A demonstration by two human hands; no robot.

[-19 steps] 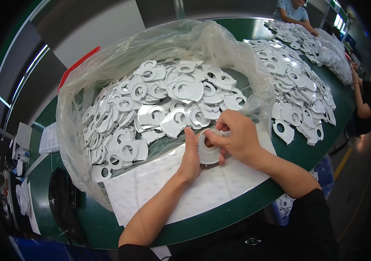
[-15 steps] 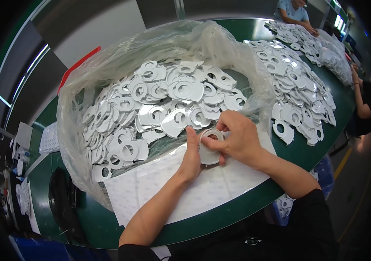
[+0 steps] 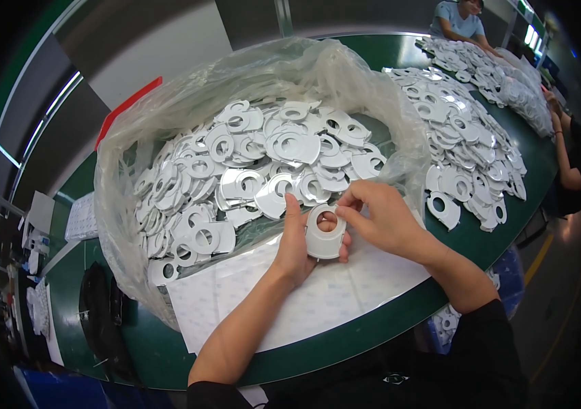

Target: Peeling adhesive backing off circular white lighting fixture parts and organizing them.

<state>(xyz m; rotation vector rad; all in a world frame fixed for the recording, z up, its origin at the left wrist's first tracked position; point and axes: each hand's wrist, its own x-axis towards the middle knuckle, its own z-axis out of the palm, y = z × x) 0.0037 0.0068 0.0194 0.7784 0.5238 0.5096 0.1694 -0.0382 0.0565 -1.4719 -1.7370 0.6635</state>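
1. While both hands kept to the same spot over the half second before, almost nothing shifted: the white ring-shaped piece (image 3: 323, 232) had tipped a little more upright and its hole showed plainly. Judging by that, the work on this one piece was still under way, not finished.
2. Seen from the head camera, the left hand (image 3: 297, 245) was closed on the ring-shaped piece from behind and below, thumb up along its left edge. The right hand (image 3: 379, 221) pinched its upper right rim with thumb and forefinger, the other fingers curled.
3. That piece was held just above a white sheet (image 3: 318, 300) lying on the green table (image 3: 168, 347), just in front of a clear plastic bag (image 3: 236, 102) that lay open and heaped with more of the same white pieces (image 3: 249, 177).
4. Right of the bag, a second heap of pieces (image 3: 461, 157) lay spread over the table, with more farther back.
5. Round the room, a seated person (image 3: 580, 157) reached onto the table at the right edge, another person (image 3: 457, 20) sat at the far end, a dark bag (image 3: 99, 313) lay at the left, and a grey floor with a yellow line (image 3: 543, 255) showed at lower right.
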